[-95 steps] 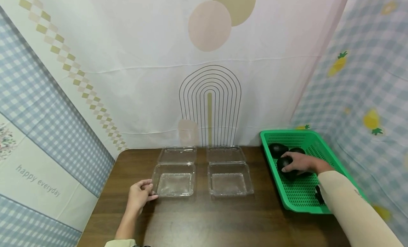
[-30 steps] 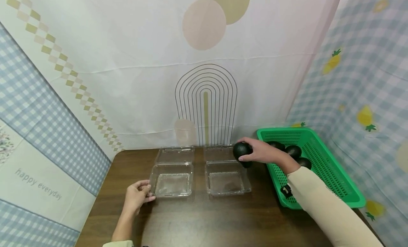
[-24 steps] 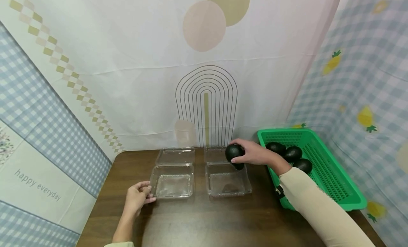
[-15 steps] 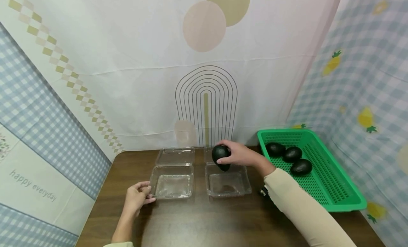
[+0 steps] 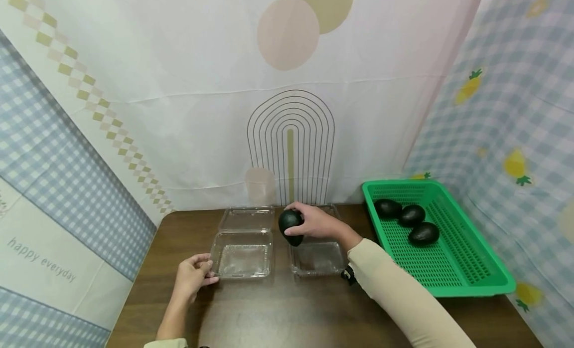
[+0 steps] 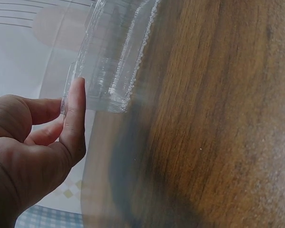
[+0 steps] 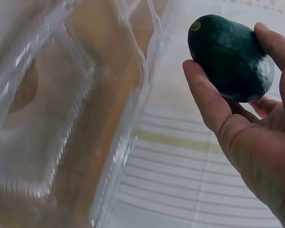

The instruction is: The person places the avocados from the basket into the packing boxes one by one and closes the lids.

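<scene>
My right hand (image 5: 317, 222) grips a dark green avocado (image 5: 289, 223) in the air, above the left part of the right clear plastic clamshell box (image 5: 319, 273). In the right wrist view, fingers and thumb curve round the avocado (image 7: 230, 59), its stem spot showing. At the near-left corner of the left clamshell box (image 5: 245, 276), my left hand (image 5: 193, 275) pinches the rim; the left wrist view shows the rim of this box (image 6: 102, 61) between thumb and fingers. Both boxes lie with lids folded back, and my right hand hides some of the right one.
On the right stands a green plastic basket (image 5: 471, 291) with three dark avocados (image 5: 424, 233) along its left side. A patterned cloth (image 5: 215, 138) hangs behind the brown wooden table (image 5: 269, 318). Checked cloths hang at both sides.
My right hand has lifted the avocado out of the basket and carried it left, past the right box's right edge to its left part. My left hand stays at the left box.
</scene>
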`<state>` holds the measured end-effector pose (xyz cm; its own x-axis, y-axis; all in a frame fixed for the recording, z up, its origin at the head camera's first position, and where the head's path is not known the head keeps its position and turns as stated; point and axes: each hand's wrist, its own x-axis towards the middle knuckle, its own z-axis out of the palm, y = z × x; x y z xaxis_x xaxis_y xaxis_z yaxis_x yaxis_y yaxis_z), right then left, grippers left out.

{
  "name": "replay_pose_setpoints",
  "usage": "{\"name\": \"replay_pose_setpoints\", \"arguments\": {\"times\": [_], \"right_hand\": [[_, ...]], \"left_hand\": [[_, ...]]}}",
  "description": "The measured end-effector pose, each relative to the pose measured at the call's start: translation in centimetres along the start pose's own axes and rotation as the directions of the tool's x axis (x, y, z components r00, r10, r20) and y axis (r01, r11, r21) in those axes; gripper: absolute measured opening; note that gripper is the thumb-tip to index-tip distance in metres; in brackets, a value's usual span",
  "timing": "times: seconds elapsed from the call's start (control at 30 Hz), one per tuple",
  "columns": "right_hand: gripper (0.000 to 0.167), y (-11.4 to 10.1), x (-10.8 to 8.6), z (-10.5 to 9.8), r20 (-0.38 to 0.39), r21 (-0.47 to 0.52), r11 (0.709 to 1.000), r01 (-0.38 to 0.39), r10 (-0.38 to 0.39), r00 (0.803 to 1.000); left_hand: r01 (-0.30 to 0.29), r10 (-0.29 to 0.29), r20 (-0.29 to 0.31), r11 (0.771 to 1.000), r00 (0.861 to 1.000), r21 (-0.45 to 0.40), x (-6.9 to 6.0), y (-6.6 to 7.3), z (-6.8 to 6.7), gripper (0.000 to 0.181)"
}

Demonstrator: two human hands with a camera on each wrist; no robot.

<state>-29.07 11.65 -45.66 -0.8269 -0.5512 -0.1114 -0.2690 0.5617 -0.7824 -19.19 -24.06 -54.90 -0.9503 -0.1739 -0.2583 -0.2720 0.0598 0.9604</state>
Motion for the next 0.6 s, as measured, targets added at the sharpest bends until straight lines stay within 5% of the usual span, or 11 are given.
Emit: {"name": "replay_pose_setpoints", "arguments": {"times": [0.6], "right_hand": [[0.059, -0.6, 3.2, 5.7, 0.042, 0.212, 0.977, -0.025, 0.017, 0.999]], "left_hand": [[0.003, -0.003, 0.013, 1.0, 1.0, 0.006, -0.1, -0.1, -0.3, 0.041]]}}
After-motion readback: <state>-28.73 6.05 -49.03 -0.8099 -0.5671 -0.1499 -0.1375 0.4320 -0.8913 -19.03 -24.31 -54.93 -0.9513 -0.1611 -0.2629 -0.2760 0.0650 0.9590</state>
